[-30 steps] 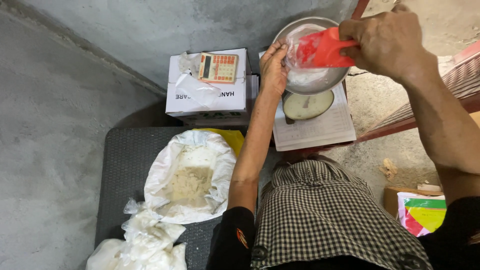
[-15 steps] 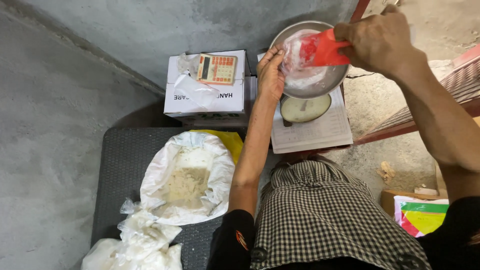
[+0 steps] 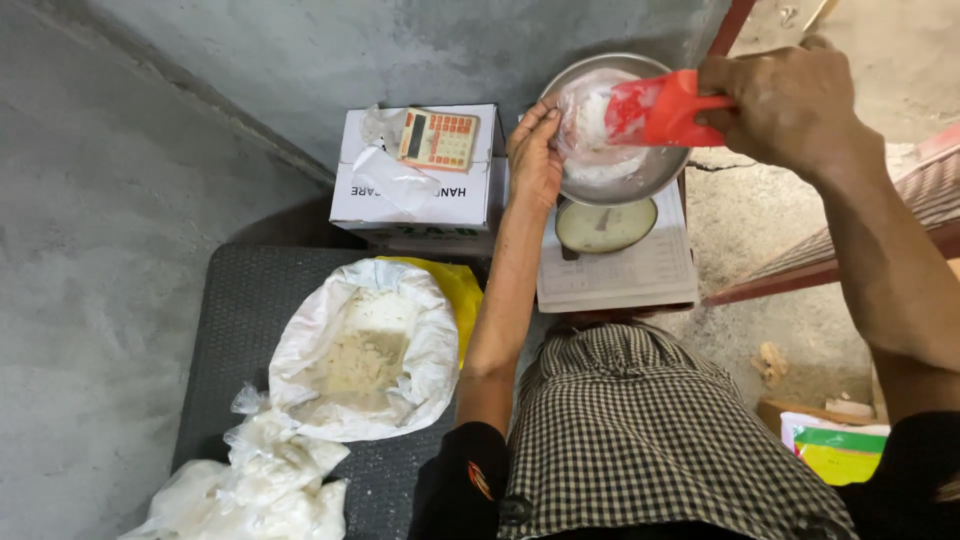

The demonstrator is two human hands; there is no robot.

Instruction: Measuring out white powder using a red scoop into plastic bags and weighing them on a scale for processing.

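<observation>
Flour lies heaped in the open white sack (image 3: 365, 350) nearest the person's knees, on the dark mat (image 3: 245, 300), with knotted clear bags (image 3: 255, 485) beside it. Farther off, the left hand (image 3: 535, 150) pinches the rim of a thin plastic bag (image 3: 590, 125) sitting in the metal pan (image 3: 615, 175) of the dial scale (image 3: 605, 225). The right hand (image 3: 785, 100) is closed firmly around the handle of the red scoop (image 3: 660, 110), tipped into the bag's mouth. To pour well, I judge the bag's mouth should be held wide and the scoop tilted slowly, low over the opening, so that no powder spills into the pan. A calculator (image 3: 438, 138) rests on the cardboard box (image 3: 415, 185) beyond.
</observation>
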